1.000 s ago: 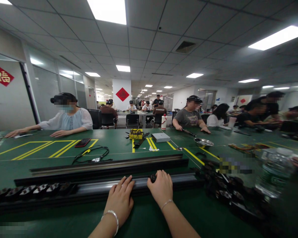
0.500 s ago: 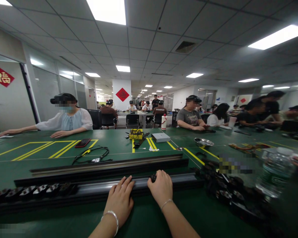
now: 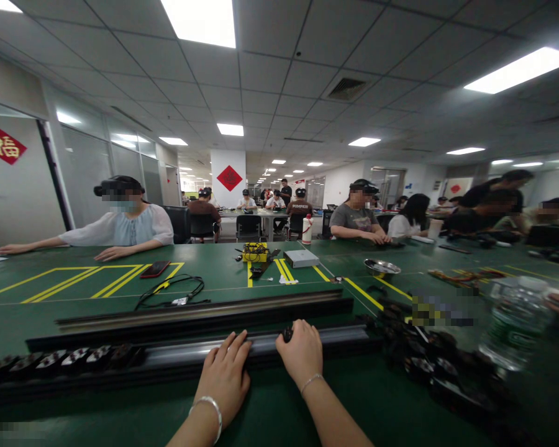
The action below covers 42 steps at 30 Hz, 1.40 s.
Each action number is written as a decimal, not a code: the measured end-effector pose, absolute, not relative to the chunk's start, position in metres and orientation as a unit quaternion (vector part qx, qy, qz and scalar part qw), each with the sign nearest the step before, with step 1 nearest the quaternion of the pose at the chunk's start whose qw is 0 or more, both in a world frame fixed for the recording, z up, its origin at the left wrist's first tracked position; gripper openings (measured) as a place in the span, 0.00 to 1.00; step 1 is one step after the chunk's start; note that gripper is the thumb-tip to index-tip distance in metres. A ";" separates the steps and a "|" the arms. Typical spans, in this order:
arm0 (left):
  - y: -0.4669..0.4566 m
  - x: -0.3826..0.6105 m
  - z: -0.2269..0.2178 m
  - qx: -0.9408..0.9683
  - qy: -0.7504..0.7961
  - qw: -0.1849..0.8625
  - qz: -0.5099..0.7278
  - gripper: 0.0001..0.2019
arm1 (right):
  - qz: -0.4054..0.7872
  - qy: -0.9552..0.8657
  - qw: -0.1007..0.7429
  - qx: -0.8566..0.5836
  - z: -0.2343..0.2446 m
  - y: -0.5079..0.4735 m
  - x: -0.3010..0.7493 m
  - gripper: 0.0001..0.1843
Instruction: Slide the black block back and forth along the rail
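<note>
Fingers of right hand (image 3: 302,354) curled round one small dark piece (image 3: 287,334) at front track (image 3: 181,352) (piece mostly hidden); fingers of left hand (image 3: 224,372) laid loosely on same track, gripping nothing visible. Both hands unmoved since half second ago, so work there looks paused. Track's left end: six dark modules (image 3: 76,356) in row. Behind: one rear track (image 3: 205,310). Right: dark heap (image 3: 440,360), too blurred to count, beside one bottle (image 3: 515,323) on surface (image 3: 345,397)

福 can be read in gold on the red diamond-shaped paper sign (image 3: 5,146) stuck to the pale grey door (image 3: 21,192), and PUMPKIN's printed across a brown short-sleeved shirt (image 3: 299,209). The green label (image 3: 512,335) on the clear plastic bottle (image 3: 531,298) can't really be made out, tbh.
</note>
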<state>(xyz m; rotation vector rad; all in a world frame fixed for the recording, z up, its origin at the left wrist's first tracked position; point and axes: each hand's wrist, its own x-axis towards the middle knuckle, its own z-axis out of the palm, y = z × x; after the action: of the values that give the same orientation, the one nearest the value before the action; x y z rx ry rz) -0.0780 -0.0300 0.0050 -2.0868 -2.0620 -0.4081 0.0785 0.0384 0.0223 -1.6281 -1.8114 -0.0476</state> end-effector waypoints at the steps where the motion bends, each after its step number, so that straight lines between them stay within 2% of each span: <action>1: -0.030 -0.078 0.005 -0.701 -0.694 0.089 -0.136 0.27 | -0.018 -0.698 0.345 -0.627 0.022 0.039 0.079 0.05; 42: -0.028 -0.084 -0.004 -0.707 -0.681 0.094 -0.169 0.21 | -0.001 -0.703 0.382 -0.600 0.014 0.044 0.081 0.02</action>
<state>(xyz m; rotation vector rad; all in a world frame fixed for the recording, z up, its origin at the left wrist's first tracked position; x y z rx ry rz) -0.0838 -0.0275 -0.0043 -2.0970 -2.0193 -0.5007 0.0811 0.0442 0.0137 -1.5308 -1.7935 -0.0020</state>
